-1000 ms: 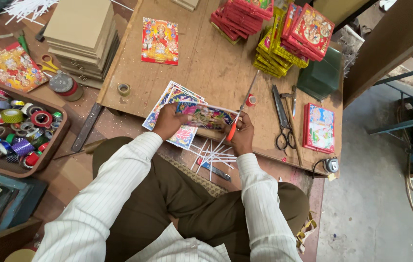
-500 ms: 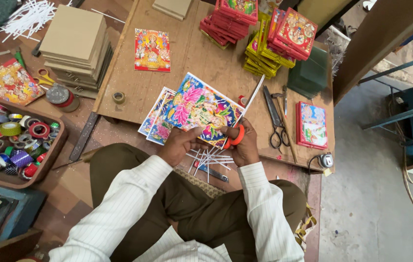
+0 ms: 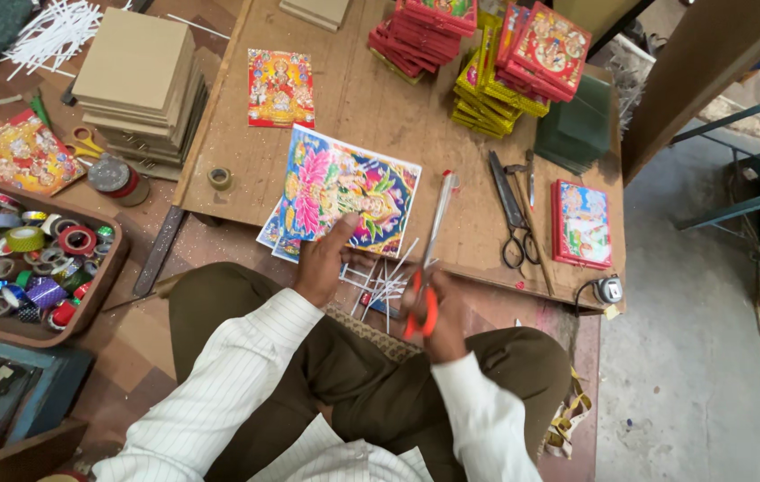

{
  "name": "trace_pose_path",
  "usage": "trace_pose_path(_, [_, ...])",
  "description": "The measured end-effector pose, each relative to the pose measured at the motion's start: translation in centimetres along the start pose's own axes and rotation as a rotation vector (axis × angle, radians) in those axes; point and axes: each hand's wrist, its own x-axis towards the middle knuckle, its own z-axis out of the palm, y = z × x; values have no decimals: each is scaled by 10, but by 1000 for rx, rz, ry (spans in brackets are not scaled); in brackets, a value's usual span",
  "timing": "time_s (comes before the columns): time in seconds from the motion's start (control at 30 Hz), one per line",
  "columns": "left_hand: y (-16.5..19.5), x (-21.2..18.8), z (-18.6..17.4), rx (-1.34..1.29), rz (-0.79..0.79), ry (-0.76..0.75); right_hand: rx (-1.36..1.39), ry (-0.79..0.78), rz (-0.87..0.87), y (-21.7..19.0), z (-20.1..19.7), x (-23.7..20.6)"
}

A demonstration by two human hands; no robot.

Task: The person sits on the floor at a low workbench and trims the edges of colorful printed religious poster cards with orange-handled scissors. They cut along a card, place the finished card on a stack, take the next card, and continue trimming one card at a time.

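My left hand [image 3: 320, 259] is pinching the near edge of the colourful print [image 3: 348, 189], thumb on top, at the near edge of the wooden board [image 3: 371, 107]. My right hand [image 3: 433, 312] is closing around red-handled scissors [image 3: 429, 254], blades pointing far over bare board. Right fingers are motion-blurred.

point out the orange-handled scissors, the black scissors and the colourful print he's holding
orange-handled scissors [image 3: 431, 259], head view, on the blades above the blurred handles
black scissors [image 3: 509, 210], head view, on the blades near the pivot
colourful print [image 3: 348, 187], head view, on the picture's middle
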Motion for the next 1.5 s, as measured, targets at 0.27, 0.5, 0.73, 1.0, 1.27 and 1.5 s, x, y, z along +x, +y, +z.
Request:
trace_pose_path(0.27, [16, -4, 19, -45, 20, 10, 44, -202, 78, 27, 10, -47])
trace_pose_path(0.5, [11, -8, 27, -124, 26, 7, 12, -129, 103, 19, 16, -41])
trace_pose_path(0.73, [3, -8, 24, -150, 6, 12, 11, -102, 95, 15, 17, -38])
trace_pose_path(1.0, [-1, -8, 22, -157, -8, 11, -6, -76, 86, 18, 17, -36])
trace_pose_path(1.27, [0, -9, 22, -150, -31, -12, 27, -70, 112, 17, 15, -36])
trace_pose_path(1.5, [-1, -9, 22, -153, -24, -21, 11, -79, 94, 20, 12, -36])
